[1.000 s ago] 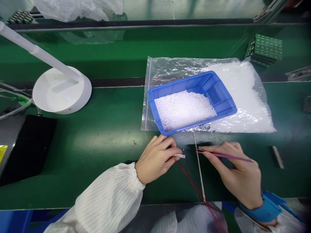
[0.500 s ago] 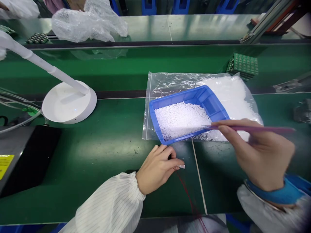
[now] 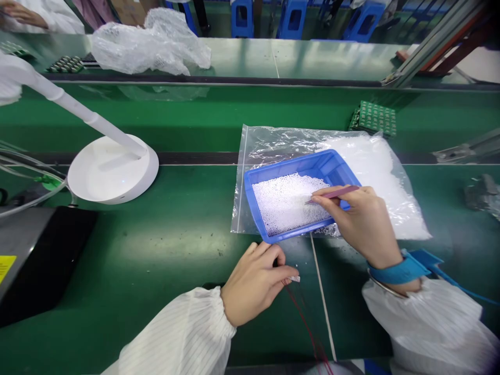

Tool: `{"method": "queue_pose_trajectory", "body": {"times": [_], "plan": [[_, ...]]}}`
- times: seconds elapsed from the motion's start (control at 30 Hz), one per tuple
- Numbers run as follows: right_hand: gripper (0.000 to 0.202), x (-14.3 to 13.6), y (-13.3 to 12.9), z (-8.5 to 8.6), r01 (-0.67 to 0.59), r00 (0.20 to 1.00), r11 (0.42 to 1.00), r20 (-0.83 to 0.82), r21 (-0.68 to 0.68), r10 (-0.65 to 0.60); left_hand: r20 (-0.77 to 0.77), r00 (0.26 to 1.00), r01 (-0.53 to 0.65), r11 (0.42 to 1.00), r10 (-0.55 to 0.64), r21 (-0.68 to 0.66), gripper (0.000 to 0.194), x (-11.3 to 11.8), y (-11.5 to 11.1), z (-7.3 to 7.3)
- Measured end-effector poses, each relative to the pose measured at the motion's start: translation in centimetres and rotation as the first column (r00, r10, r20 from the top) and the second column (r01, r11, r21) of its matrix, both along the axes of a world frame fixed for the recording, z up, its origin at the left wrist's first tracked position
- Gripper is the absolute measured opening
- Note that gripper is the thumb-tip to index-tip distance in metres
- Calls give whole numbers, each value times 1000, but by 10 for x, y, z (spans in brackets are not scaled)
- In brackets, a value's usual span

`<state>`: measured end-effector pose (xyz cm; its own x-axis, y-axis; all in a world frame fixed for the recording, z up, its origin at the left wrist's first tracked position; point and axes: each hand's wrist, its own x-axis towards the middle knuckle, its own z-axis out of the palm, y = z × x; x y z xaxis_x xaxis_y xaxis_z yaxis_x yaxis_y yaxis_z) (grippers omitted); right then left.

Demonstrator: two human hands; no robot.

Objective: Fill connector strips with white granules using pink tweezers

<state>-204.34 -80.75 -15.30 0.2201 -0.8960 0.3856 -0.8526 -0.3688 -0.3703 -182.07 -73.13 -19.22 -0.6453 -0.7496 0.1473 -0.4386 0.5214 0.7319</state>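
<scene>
Between the thumb and finger of my left hand [image 3: 260, 284] is the end of some thin red wires [image 3: 302, 315], with a small white piece [image 3: 294, 278] at the tip. Its other fingers rest by the near edge of a blue plastic bin [image 3: 255, 211]. My right hand [image 3: 363, 221] grips pink tweezers [image 3: 341, 191], their tips down at the white beads [image 3: 289, 203] inside the bin. Under the bin lies a clear zip bag [image 3: 273, 138] filled at its right with more white grains [image 3: 363, 156]. A blue wrist strap [image 3: 400, 268] circles my right wrist.
A white lamp [image 3: 113, 172] stands at the left, beside a black and grey box [image 3: 42, 260]. Green circuit boards [image 3: 375, 119] are stacked at the back right. Crumpled bubble wrap [image 3: 150, 44] lies on the far shelf. A person's hand [image 3: 25, 15] shows at the top left.
My right hand has moved left over the bin, bringing the tweezers' tips in among the beads. The left hand keeps its hold by the bin. The whole view has shifted slightly.
</scene>
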Motion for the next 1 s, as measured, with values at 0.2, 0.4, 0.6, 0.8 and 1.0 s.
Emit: {"method": "queue_pose_trajectory", "body": {"times": [0.2,0.4,0.6,0.8,1.0], "plan": [[13,-1,1,3,51,998,999,-30,10,-51,3,1000,3,1000,-3,5,20,0,1,0],[17,-4,2,3,24,999,999,-24,37,-23,3,1000,-1,1000,1,9,19,1,1,-1],[17,-5,-1,-2,-21,1000,999,-21,40,22,-7,1000,0,1000,0,-5,19,1,0,-1],[16,-4,0,0,-12,1000,1000,-6,-6,12,-9,1000,-2,1000,2,-8,20,0,0,-1],[10,-10,32,19,92,985,990,152,-106,-76,-17,1000,-4,1000,4,-20,19,0,-1,-2]]}}
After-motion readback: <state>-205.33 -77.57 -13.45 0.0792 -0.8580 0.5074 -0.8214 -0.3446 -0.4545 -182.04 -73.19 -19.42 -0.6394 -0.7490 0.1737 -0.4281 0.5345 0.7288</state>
